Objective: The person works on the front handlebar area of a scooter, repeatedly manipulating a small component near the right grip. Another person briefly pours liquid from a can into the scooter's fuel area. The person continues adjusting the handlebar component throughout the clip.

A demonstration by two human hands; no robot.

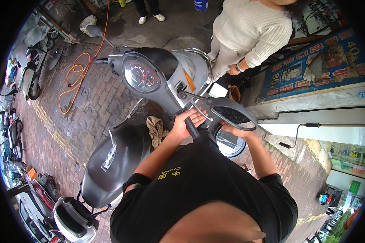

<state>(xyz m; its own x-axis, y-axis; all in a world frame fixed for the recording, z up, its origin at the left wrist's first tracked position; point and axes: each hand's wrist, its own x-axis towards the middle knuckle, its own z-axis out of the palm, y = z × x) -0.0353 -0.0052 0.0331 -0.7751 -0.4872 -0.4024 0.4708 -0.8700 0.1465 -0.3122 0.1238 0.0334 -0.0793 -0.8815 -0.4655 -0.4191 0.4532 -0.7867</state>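
A grey and black scooter point(176, 58) stands in front of me, its round instrument cluster point(140, 76) facing up. My left hand point(194, 117) is beside the black handlebar grip point(192, 128), palm up. Its fingers lie stretched out by the silver lever point(201, 110), with nothing seen in them. The black mirror point(233, 113) partly covers my right hand point(236, 130), and its fingertips are hard to make out. Below that hand is a round container point(230, 155) with a pale inside. A crumpled checked cloth point(156, 130) lies beside the black seat point(114, 162).
Another person in a cream sweater point(253, 34) stands close at the scooter's front right. An orange hose point(83, 73) coils on the brick paving at left. A blue signboard point(316, 67) and a crank handle point(298, 135) are at right. More scooters point(32, 75) line the left.
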